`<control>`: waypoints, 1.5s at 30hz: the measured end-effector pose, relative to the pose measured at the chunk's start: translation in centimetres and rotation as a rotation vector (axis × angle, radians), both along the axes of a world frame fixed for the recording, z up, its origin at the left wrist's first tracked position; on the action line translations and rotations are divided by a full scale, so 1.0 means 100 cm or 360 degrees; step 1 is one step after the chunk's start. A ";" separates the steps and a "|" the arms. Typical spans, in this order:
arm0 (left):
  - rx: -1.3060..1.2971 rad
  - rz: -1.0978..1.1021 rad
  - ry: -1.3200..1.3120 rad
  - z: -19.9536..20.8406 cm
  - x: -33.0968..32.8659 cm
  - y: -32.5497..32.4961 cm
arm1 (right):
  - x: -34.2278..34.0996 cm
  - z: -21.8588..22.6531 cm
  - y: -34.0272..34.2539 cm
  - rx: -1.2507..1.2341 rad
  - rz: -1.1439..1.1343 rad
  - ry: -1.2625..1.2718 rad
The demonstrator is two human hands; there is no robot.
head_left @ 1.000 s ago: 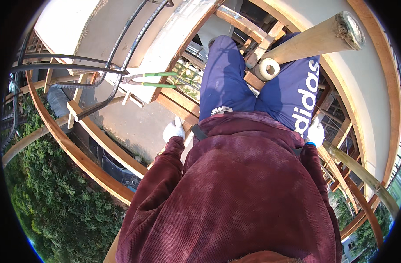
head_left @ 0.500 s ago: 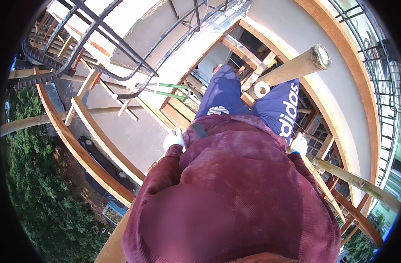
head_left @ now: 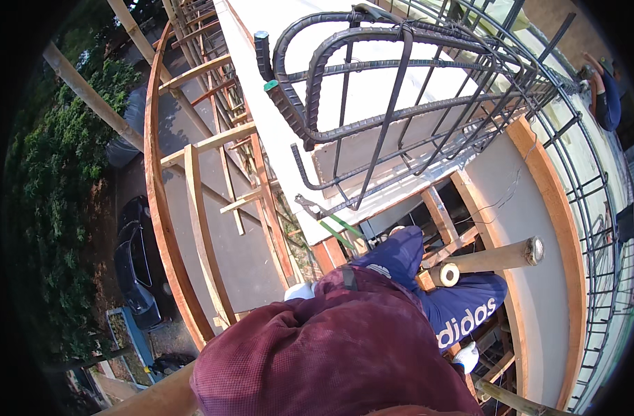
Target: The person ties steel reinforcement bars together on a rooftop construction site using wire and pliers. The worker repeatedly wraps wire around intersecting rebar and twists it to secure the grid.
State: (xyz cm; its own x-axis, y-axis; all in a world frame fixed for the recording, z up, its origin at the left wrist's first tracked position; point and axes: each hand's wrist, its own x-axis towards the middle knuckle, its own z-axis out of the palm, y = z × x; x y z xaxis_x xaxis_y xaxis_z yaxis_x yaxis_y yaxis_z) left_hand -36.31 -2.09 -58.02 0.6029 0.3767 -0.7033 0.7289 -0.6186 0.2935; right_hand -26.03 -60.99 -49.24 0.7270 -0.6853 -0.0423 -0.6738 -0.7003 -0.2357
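My left hand (head_left: 300,292), in a white glove, shows as a small patch beside my waist, at the edge of the maroon top (head_left: 351,333). Its fingers are hidden behind my sleeve. My right hand (head_left: 467,357), gloved in white too, is low beside my right thigh, close to the timber framing; its fingers are too small to make out. My legs in blue trousers (head_left: 462,305) straddle a round wooden post (head_left: 497,256). Ahead of me, two green handles (head_left: 341,232) of a tool rest by the pale ledge's corner.
A bent steel rebar cage (head_left: 393,104) lies over the pale ledge (head_left: 282,132). Curved timber (head_left: 166,236) edges the left, with a dark car (head_left: 138,263) far below. Another rebar run (head_left: 587,187) curves along the right. A person (head_left: 606,97) is at the upper right.
My view has turned left, so the rebar cage now fills the upper middle and my body appears lower. Both hands stay near my hips; the left is more covered by my sleeve.
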 end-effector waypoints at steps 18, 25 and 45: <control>-0.0190 -0.0089 0.0112 -0.020 0.039 0.033 | 0.005 0.018 0.023 -0.0136 -0.0057 -0.0072; -0.0231 -0.0055 0.0038 -0.035 0.027 0.016 | 0.008 0.014 0.016 -0.0098 -0.0011 -0.0077; -0.0378 -0.0029 -0.0172 -0.044 0.001 0.027 | 0.026 0.028 0.038 0.0544 0.0031 -0.1160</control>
State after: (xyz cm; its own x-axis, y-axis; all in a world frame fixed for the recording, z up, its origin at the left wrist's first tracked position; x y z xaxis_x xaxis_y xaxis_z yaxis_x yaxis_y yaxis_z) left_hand -36.22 0.57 -62.38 0.6845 0.1969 -0.7019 0.6746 -0.5360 0.5076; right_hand -23.41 -57.14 -46.40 0.6643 -0.7072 0.2420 -0.2564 -0.5198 -0.8149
